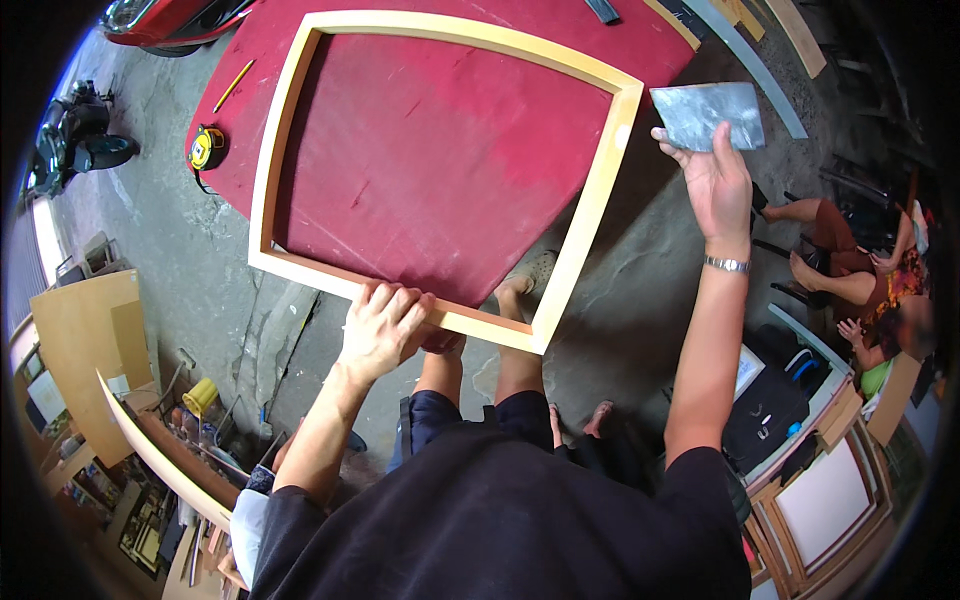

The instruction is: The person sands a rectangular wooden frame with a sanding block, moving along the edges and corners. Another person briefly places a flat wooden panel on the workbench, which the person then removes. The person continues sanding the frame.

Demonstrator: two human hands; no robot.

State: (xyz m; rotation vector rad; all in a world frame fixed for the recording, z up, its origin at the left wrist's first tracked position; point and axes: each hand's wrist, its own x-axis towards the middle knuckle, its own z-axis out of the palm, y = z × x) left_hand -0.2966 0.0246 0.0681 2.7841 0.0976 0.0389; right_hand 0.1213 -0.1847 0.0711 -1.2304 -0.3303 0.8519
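A pale wooden frame (590, 208) lies on a red-topped table (430, 170), its near side and near right corner reaching past the table's edge. My left hand (383, 325) is closed over the frame's near bar, with the thumb and fingertips hidden beneath it. Raised beyond the frame's right side, my right hand (720, 180) pinches a grey rectangular sheet (708, 115) that looks like sandpaper. Its thumb lies across the sheet's front, and the sheet is apart from the wood.
A yellow tape measure (207, 147) and a yellow pencil (233, 86) lie at the table's left. Long strips (765, 75) stand at the far right. A person (850, 255) sits on the right. Wooden panels (95, 360) lean at the left.
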